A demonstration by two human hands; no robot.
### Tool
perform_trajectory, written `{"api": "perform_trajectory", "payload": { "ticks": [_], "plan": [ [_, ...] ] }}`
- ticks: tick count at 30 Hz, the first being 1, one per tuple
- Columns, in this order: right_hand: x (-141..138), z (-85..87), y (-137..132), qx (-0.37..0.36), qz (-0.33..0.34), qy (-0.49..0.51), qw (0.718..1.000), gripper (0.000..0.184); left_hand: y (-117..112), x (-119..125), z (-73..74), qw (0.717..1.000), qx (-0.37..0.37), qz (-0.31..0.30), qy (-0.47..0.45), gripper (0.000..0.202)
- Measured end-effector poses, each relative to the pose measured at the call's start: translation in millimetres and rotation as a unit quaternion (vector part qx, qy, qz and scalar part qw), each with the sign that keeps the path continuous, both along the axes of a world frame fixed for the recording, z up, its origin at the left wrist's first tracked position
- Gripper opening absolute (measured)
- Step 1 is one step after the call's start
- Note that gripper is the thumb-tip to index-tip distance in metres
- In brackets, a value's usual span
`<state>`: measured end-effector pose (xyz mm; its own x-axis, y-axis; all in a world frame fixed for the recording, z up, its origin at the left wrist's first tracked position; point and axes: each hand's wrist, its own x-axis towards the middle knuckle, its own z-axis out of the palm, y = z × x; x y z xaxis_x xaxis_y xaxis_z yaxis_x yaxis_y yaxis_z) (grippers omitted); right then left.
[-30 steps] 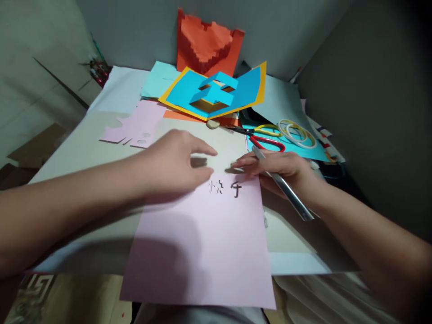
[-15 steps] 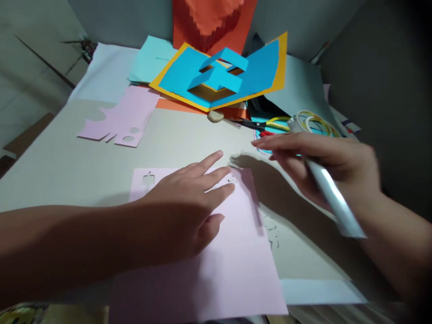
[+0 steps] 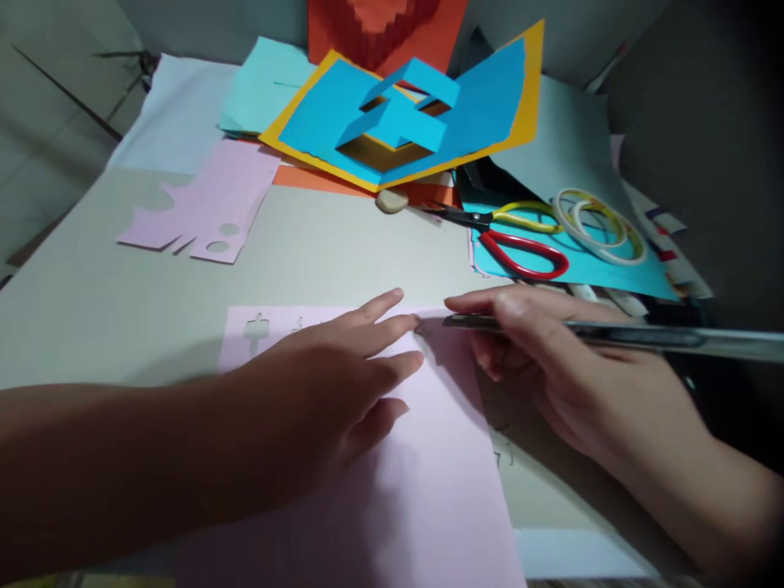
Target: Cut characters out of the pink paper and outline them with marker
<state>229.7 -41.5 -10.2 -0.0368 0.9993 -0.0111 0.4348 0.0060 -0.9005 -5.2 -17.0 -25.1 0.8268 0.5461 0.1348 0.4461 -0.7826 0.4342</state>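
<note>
Flat across the upper part of a pink paper sheet (image 3: 441, 490) lies my left hand (image 3: 349, 359), its fingers spread. Small shapes are cut through the sheet along its top edge, partly covered by that hand. My right hand (image 3: 551, 351) grips a slim silver craft knife (image 3: 649, 336), its dark tip pointing left. The tip is just right of my left fingertips, over the sheet's top right part; whether it touches the paper I cannot tell.
Behind the sheet lie scissors (image 3: 527, 260) with red and yellow handles, tape rolls (image 3: 597, 224), a beige stone-like piece (image 3: 392, 201) and a pink offcut (image 3: 205, 196). A blue and yellow pop-up card (image 3: 483, 110) stands open at the back, before a red card (image 3: 392, 33).
My right hand has come down toward the sheet, turning the craft knife from a steep slant to nearly level with its tip to the left. My left hand stays on the paper.
</note>
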Motion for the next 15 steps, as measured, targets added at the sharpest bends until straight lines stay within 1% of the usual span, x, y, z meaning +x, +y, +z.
{"api": "perform_trajectory", "payload": {
  "ticks": [1, 3, 8, 12, 15],
  "plan": [
    [-1.9, 0.2, -0.2, -0.017, -0.002, 0.018, 1.0, 0.024, 1.4, -0.4, -0.6, 1.0, 0.006, -0.003, -0.005, 0.03],
    [-4.8, 1.2, 0.9, -0.047, -0.004, 0.033, 0.998, 0.013, 4.1, -1.3, -1.8, 1.0, 0.023, -0.003, -0.013, 0.027],
    [-7.0, 3.9, 3.7, -0.081, 0.013, 0.013, 0.997, 0.008, 8.5, -2.9, -2.5, 0.999, 0.032, 0.01, 0.002, 0.037],
    [-8.7, 2.5, -0.4, -0.083, 0.003, 0.031, 0.996, 0.008, 9.5, -3.7, -2.7, 0.999, 0.035, 0.005, -0.005, 0.042],
    [-9.1, 2.2, -0.4, -0.069, 0.01, -0.003, 0.998, 0.008, 10.2, -3.1, -4.1, 0.999, 0.042, -0.003, -0.015, 0.041]
  ]
}}
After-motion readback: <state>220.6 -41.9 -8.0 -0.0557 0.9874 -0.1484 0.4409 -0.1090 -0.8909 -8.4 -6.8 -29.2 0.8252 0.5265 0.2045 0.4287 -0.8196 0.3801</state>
